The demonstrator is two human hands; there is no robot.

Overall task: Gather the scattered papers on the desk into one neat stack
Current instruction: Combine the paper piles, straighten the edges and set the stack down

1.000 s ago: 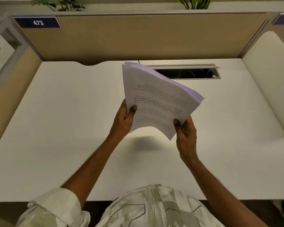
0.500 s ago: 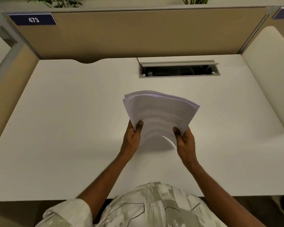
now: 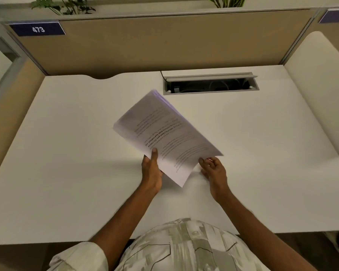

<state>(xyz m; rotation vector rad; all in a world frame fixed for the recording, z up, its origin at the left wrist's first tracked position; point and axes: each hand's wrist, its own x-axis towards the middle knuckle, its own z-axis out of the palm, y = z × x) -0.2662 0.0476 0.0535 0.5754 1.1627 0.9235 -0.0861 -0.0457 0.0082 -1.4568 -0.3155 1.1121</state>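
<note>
At the centre of the head view, the stack of papers (image 3: 164, 137) hangs tilted above the white desk (image 3: 67, 173), its long side running from upper left to lower right, printed lines showing on the top sheet. The left hand (image 3: 152, 173) grips the lower left edge, thumb pressed on top and fingers hidden beneath. The right hand (image 3: 213, 171) sits just beside the lower right corner with its fingers loosely spread; whether they touch the sheets I cannot tell, as that corner is blurred. No loose sheets lie anywhere on the desk, so the gathering looks finished and the step in hand seems to be squaring and setting down the bundle. The next move likely calls for the right hand to close on its corner again, both hands to level the sheets, tap the edges flush and lay the stack flat, clear of the open cable tray (image 3: 210, 83) near the top of the frame. A one-handed grip could let the sheets fan or slip.

Compared with half a second ago, the stack has swung from roughly square-on to a diagonal, and the right hand, which was pinching the lower edge then, has loosened. A second ago the papers were raised higher, covering part of the cable tray.
</note>
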